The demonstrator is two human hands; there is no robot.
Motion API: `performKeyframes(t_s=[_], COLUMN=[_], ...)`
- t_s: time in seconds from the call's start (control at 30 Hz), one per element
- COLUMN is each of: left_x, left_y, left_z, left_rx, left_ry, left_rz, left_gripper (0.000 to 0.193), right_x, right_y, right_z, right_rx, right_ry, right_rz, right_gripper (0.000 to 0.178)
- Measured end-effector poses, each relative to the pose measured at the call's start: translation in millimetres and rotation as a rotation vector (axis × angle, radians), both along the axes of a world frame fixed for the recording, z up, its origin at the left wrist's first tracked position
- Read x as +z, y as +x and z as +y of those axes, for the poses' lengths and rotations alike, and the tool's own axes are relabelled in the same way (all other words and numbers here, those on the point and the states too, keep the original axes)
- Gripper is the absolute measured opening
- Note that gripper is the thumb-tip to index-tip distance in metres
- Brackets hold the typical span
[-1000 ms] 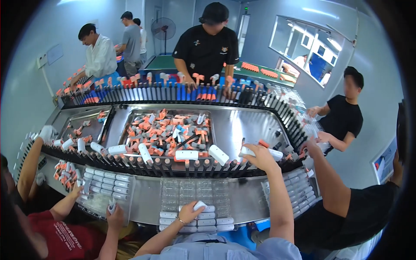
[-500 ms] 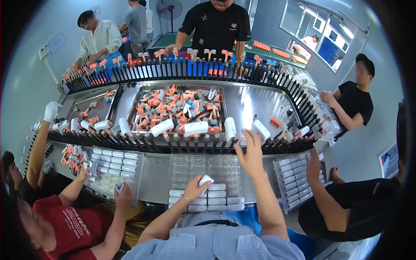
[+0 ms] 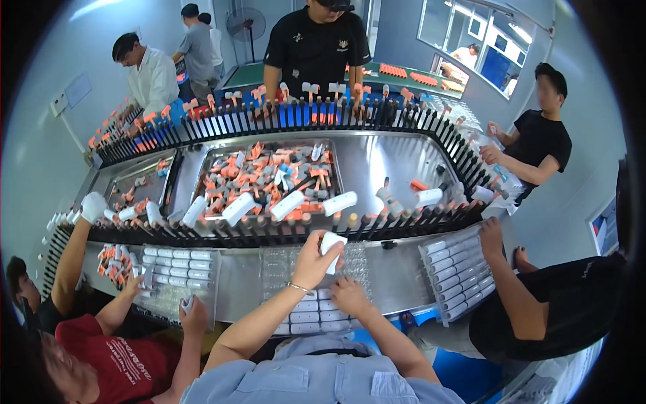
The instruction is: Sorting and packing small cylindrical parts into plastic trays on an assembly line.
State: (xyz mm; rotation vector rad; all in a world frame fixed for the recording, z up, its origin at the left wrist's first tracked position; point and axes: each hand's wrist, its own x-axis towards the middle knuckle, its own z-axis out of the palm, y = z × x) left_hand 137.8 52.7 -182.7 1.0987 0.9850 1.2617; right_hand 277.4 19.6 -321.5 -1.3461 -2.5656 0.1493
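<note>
My left hand (image 3: 313, 262) grips a white plastic casing (image 3: 333, 252), raised above the clear blister tray (image 3: 277, 264) in front of me. Lower and to its right, my right hand (image 3: 350, 297) is down at the tray with its fingers curled beside the filled rows. Whatever those fingers hold, if anything, is hidden. Several white casings (image 3: 305, 316) lie in rows in the tray's near part. Along the near rim of the worktable, white casings (image 3: 288, 205) sit on a line of upright black posts (image 3: 269, 232).
Beyond the posts, a metal tray (image 3: 338, 176) holds a heap of orange and grey parts (image 3: 259, 175). Co-workers work on both sides, with filled trays at left (image 3: 176, 266) and right (image 3: 457, 273). Another person (image 3: 316, 54) stands across the table.
My right hand has come back from the post line to the tray. My left hand has risen away from the tray with a casing. The casings on the posts have shifted left.
</note>
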Motion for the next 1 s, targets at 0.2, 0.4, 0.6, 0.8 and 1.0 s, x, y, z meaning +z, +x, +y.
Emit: performKeyframes(t_s=[0.2,0.4,0.6,0.8,1.0], left_x=[8.8,26.1,28.1,22.9,14.4], left_y=[43.4,56.9,33.7,-17.7,-64.3], left_z=[61.4,105.5,118.3,103.5,64.2], left_rx=[0.320,0.305,0.291,0.503,0.786], left_ry=[0.252,0.147,0.080,0.191,0.313], left_rz=[0.587,0.998,1.356,1.425,1.146], left_gripper=[0.051,0.045,0.030,0.047,0.061], right_x=[2.5,-0.7,50.9,168.8,180.0], right_y=[-0.3,2.2,60.1,88.2,35.2], right_z=[17.5,7.0,-6.4,61.2,149.6], right_rx=[-0.004,0.015,-0.380,-0.752,-0.653], right_ry=[-0.313,-0.222,-0.283,0.329,0.266], right_rz=[-0.044,0.069,0.626,0.538,0.028], right_gripper=[0.033,0.031,0.032,0.027,0.026])
